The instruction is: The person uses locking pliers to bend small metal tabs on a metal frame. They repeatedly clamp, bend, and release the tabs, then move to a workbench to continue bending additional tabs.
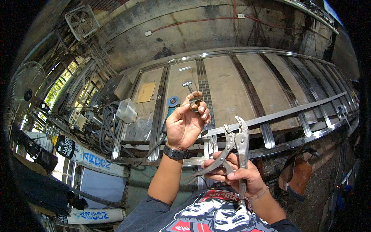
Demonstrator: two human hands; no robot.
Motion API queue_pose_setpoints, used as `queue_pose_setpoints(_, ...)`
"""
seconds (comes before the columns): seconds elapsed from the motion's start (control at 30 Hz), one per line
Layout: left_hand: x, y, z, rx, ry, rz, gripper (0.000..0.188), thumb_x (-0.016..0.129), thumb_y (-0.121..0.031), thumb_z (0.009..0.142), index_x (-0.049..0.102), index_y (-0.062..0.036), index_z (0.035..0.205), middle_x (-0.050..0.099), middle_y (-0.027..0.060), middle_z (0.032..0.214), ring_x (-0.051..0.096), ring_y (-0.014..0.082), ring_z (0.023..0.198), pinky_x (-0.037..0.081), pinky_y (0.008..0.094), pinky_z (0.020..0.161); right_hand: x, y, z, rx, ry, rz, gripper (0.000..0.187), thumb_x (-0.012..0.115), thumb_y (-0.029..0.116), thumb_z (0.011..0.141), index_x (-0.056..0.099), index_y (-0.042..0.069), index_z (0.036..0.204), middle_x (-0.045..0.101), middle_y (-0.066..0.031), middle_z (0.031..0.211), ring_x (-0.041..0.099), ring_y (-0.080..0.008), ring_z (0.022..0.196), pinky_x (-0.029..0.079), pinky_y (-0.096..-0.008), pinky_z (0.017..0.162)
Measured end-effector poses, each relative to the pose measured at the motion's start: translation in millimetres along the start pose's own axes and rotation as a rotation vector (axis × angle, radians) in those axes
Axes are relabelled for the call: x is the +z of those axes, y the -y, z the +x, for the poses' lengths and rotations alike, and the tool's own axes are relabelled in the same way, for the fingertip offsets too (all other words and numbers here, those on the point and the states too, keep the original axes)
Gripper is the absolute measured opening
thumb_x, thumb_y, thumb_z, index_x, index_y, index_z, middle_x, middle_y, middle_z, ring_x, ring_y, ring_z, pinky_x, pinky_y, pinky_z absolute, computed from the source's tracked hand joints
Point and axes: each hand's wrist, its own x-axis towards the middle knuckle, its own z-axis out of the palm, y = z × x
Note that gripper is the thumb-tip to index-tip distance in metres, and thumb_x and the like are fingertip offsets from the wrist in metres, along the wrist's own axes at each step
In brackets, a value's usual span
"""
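Note:
My left hand (185,121) is raised over the near edge of the metal frame (253,91), palm turned toward me and fingers curled. A thin metal rod (194,77) runs up from those fingers; its exact grip is partly hidden. In my right hand (247,176) is a pair of locking pliers (242,145), jaws upward and spread apart, handles apart too. Just beyond my left hand lie a hammer (187,84) and an angle grinder (173,102) with a blue disc. A long flat metal bar (278,114) rests slantwise across the frame to the right.
A cardboard piece (146,92) and a clear plastic bin (126,111) sit at the frame's left, near coiled cables (110,125). Gas cylinders (94,157) lie at the lower left. An orange-brown seat (301,176) stands at the right, and a fan (27,87) far left.

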Motion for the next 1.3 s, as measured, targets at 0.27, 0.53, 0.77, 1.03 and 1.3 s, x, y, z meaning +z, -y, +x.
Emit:
queue_pose_setpoints(0.27,2,2,2,0.085,0.044,0.006,0.044,0.055,-0.023,0.105,0.046,-0.003,0.143,0.056,0.0103,0.103,0.054,0.0233,0.095,0.042,0.0411,0.088,10,2,-3,0.018,0.023,-0.025,0.076,0.068,0.006,0.076,0.041,-0.01,0.145,0.056,-0.0328,0.137,0.056,-0.0403,0.133,0.044,-0.0472,0.115)
queue_pose_setpoints(0.53,-15,9,2,0.188,0.01,0.242,0.042,0.06,-0.02,0.104,0.048,-0.0044,0.141,0.062,0.0118,0.113,0.064,0.0255,0.101,0.054,0.043,0.096,8,3,-1,-0.001,0.029,-0.142,0.076,0.068,0.005,0.076,0.043,-0.008,0.146,0.058,-0.0277,0.139,0.057,-0.0353,0.133,0.04,-0.0475,0.119)
queue_pose_setpoints(0.77,-18,17,2,0.208,-0.122,0.295,0.035,0.055,-0.023,0.107,0.057,-0.0025,0.135,0.068,0.0102,0.103,0.069,0.0266,0.101,0.057,0.0448,0.095,6,4,5,-0.087,0.002,-0.21,0.073,0.068,0.004,0.075,0.045,-0.008,0.144,0.059,-0.0278,0.138,0.057,-0.0362,0.133,0.038,-0.0495,0.12)
queue_pose_setpoints(1.03,3,11,-2,0.152,-0.163,0.521,0.039,0.058,-0.027,0.105,0.061,-0.0006,0.133,0.072,0.0155,0.112,0.073,0.031,0.103,0.06,0.0462,0.095,6,4,8,-0.015,0.02,-0.251,0.074,0.067,0.009,0.077,0.045,-0.007,0.145,0.064,-0.0216,0.132,0.061,-0.0298,0.126,0.042,-0.0431,0.115)
queue_pose_setpoints(1.3,15,9,-5,0.128,-0.121,0.451,0.044,0.06,-0.024,0.105,0.057,0.0027,0.14,0.069,0.0184,0.125,0.071,0.0311,0.111,0.06,0.0379,0.092,10,6,20,0.01,0.019,-0.486,0.07,0.066,0.007,0.079,0.047,-0.004,0.146,0.066,-0.0079,0.118,0.06,-0.0177,0.115,0.045,-0.0337,0.104)
